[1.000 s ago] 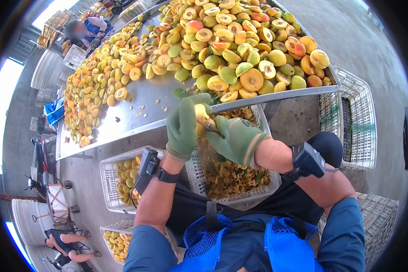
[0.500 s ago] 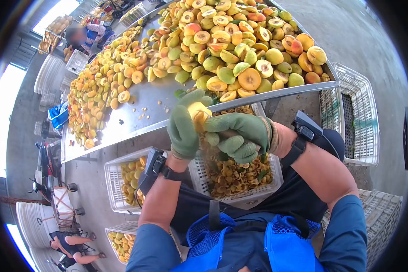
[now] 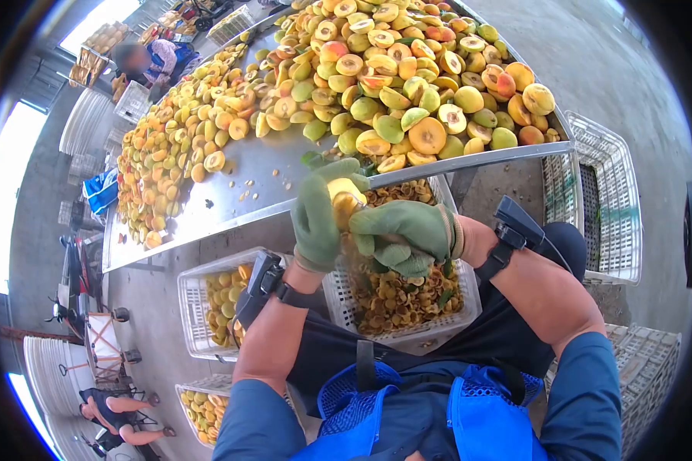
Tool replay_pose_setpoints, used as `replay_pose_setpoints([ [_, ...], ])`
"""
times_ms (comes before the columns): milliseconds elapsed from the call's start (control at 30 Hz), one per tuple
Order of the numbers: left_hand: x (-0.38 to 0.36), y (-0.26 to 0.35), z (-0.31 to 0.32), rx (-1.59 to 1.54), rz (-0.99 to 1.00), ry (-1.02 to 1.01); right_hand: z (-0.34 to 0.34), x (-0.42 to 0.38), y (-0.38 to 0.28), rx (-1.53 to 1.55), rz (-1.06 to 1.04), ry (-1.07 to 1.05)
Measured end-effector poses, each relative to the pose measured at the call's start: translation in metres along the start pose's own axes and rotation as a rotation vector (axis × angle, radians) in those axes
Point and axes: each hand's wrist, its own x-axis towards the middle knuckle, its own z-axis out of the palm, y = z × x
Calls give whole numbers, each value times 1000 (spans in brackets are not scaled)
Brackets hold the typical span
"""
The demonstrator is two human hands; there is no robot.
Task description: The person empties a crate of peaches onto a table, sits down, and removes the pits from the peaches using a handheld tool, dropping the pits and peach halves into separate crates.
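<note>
The left hand, in a green glove, was clamped on a yellow piece of fruit, its pale top showing between thumb and fingers. The right hand, gloved too, was curled closed, with its thumb side against or just beside the fruit; whether it gripped anything inside the curl could not be told. The two hands were close together, just off the near edge of the metal worktop and above a white crate of small brownish pieces.

The step in hand looked like close work on that single piece: the left steadied it while the right bore on its side (the contact itself was partly hidden by the glove). Judging from this pose, any further move at the fruit called for a firm left grip, a small, controlled push or turn of the right wrist, and the left fingertips kept out of its path.

A heap of halved fruit, many cut faces up, lay on the worktop beyond the hands. To the left of the brownish pieces, another crate held yellow-green fruit, and a person was near the worktop's far end.
</note>
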Motion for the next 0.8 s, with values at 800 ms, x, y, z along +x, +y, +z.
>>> replay_pose_setpoints([
  [800, -86, 6, -237, 1335, -536, 84, 19, -20, 1, -1673, 551, 300],
])
